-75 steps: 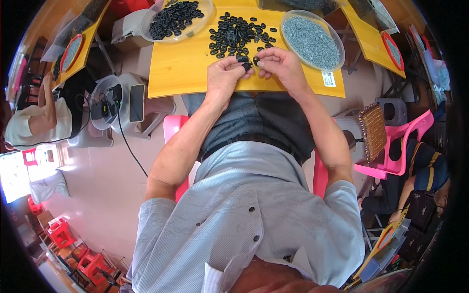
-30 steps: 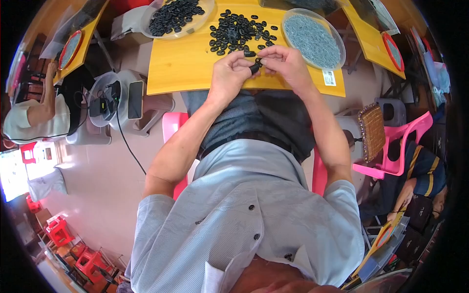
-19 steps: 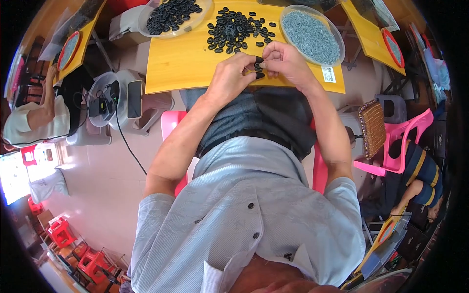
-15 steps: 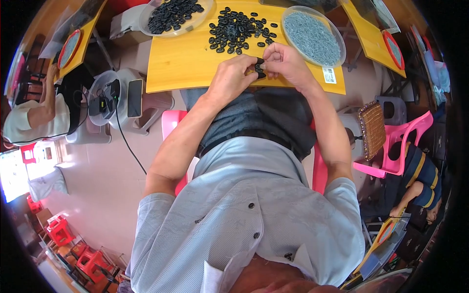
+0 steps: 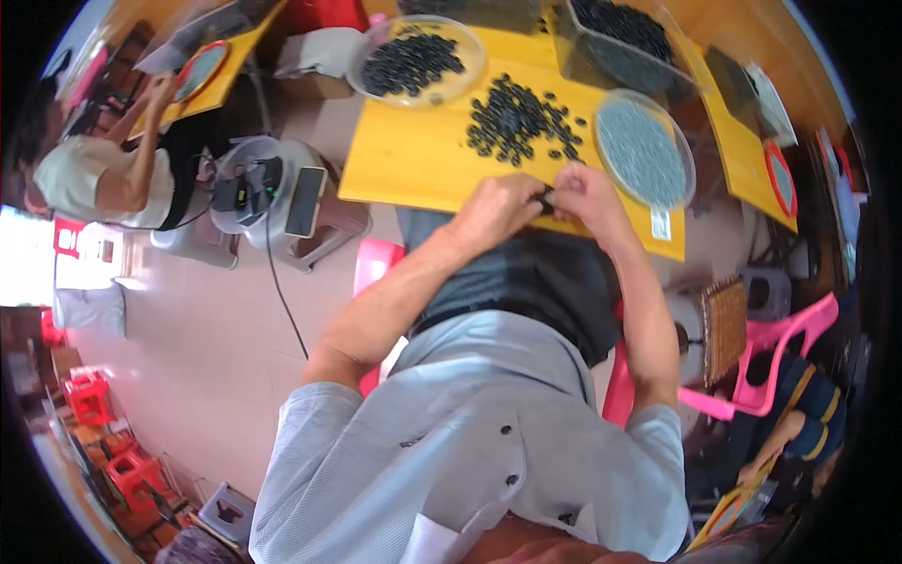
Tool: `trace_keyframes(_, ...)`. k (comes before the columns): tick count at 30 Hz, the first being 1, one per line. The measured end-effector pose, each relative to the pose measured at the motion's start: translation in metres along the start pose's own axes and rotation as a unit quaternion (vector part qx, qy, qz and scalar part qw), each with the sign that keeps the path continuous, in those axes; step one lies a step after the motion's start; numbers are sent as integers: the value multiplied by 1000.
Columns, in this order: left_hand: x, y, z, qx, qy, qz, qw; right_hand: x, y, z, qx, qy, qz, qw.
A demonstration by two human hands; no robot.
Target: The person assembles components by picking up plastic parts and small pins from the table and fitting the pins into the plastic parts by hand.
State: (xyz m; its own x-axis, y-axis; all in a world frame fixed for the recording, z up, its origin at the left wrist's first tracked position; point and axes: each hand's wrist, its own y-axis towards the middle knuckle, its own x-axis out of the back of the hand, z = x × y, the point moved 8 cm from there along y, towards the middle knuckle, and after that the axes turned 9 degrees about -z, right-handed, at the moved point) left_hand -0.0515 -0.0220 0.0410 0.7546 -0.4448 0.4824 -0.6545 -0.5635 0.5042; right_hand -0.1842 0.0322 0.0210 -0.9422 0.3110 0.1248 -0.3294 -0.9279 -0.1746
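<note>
Head view: looking down over the person's grey shirt at a yellow table, so I'm placing everything relative to that table.

Small black part: it's sitting pinched between both hands, right over the table's near edge, roughly midway along that edge. Too tiny to call its long axis, honestly can't tell which way it's lying.

Left hand: curling in tight, fingertips closing on the black part from the left side. Not spread at all.

Right hand: same deal from the right, fingers bunching narrow on the part, thumb tucked toward the left hand. The two hands are touching or as good as touching at the part.

Which hand is nearer: both are on it, so it's a tie; the part is lying straight between them, not off to either side.

Loose black pieces: scattered pile lying on the table just beyond the hands, toward the far edge. Looks like the closest supply, and it's sitting about dead ahead of the left hand.

Round dish of grey bits: resting on the table's right part, just beyond the right hand and clearly nearer to it than to the left.

Round dish of black pieces: sitting at the table's far left corner, well apart from both hands.

Phone: off the table's left end, lying on a low stool.
</note>
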Motion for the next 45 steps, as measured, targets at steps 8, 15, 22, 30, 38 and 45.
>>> trace_keyframes(8,7,-1,-1,72,-114,-48,990,3,-3,15,6,30,-24,999)
trace_keyframes(15,4,-9,-22,-10,3,-36,999,-17,61,104,161,-116,17,980)
trace_keyframes(22,-5,-14,-28,-102,13,-6,995,-7,101,143,256,-193,-134,938)
trace_keyframes(30,-14,-17,-29,-116,35,39,992,20,82,66,195,-490,-118,841)
trace_keyframes(38,-11,-17,-28,-110,25,31,993,5,81,54,208,-534,-110,812)
trace_keyframes(45,-12,-10,-13,-16,-5,62,998,11,82,51,225,-506,-132,822)
